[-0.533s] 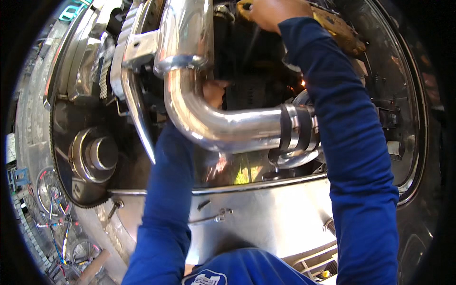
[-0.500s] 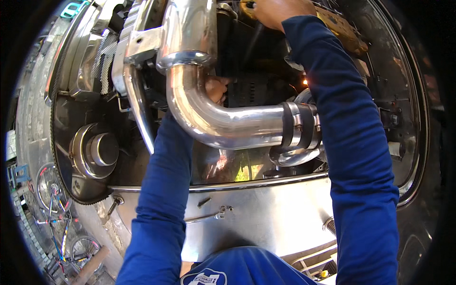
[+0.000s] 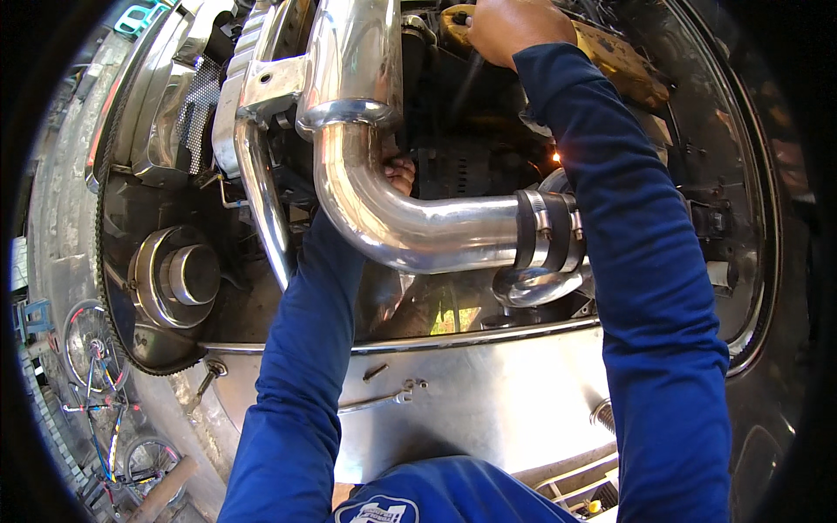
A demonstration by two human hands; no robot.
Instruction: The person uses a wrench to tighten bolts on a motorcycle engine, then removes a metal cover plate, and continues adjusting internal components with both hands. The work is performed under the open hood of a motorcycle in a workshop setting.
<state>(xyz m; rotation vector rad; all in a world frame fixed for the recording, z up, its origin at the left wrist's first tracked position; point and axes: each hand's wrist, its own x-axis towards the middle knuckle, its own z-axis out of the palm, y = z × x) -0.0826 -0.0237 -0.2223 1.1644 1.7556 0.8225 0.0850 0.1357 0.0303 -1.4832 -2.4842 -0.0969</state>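
My left hand [image 3: 400, 173] reaches down behind a bent polished metal pipe [image 3: 375, 222], which covers most of it. Its visible fingers are curled in, and whatever they hold is hidden. My right hand [image 3: 523, 30] is at the top of the engine bay, beside a yellow metal part [image 3: 456, 28]. Its fingers are bent in against that part, and what lies in them does not show. Just below this hand a dark bar or hose [image 3: 468, 84] slants down. Under the pipe's bend, between my hands, sits a dark slotted unit [image 3: 460, 170].
Black bands with clamps [image 3: 542, 216] ring the pipe's right end. On the metal front panel [image 3: 488, 392] lie a wrench [image 3: 384, 400], a bolt [image 3: 376, 372] and a nut [image 3: 423, 383]. A round metal housing [image 3: 179, 277] stands at left. A bicycle [image 3: 109, 410] lies beyond.
My left hand's extended finger has curled in beside the pipe. My right hand has come slightly lower in the view, still by the yellow part. The whole view has shifted a little.
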